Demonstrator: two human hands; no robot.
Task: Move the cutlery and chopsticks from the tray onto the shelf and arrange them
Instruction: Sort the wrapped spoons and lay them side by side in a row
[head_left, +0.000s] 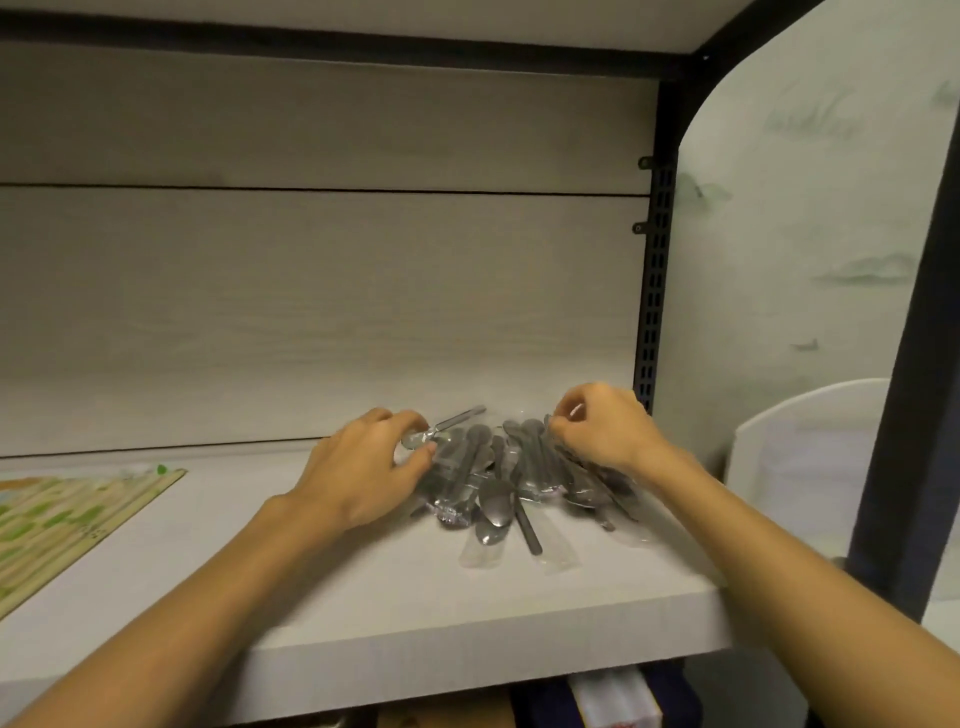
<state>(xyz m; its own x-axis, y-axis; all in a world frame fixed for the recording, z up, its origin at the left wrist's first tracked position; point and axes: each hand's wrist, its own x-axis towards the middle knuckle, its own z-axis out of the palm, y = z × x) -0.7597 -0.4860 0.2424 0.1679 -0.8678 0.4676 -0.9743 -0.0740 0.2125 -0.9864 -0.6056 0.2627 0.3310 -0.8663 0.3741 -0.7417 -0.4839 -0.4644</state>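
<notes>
A heap of metal spoons in clear plastic sleeves (498, 488) lies on the pale wooden shelf (363, 597), toward its right end. My left hand (363, 467) rests on the heap's left side and pinches one wrapped spoon (441, 426) between thumb and fingers. My right hand (602, 431) is at the heap's right side, fingers curled and pinching the top of a plastic sleeve. A stack of chopsticks in green-printed paper wrappers (67, 519) lies at the shelf's left. No tray is in view.
A black perforated upright (655, 291) bounds the shelf at the right, with a thicker black post (904, 415) nearer me. The shelf board above (363, 21) is close overhead. A white container (800, 457) stands right of the shelf. Boxes (613, 696) sit on the level below.
</notes>
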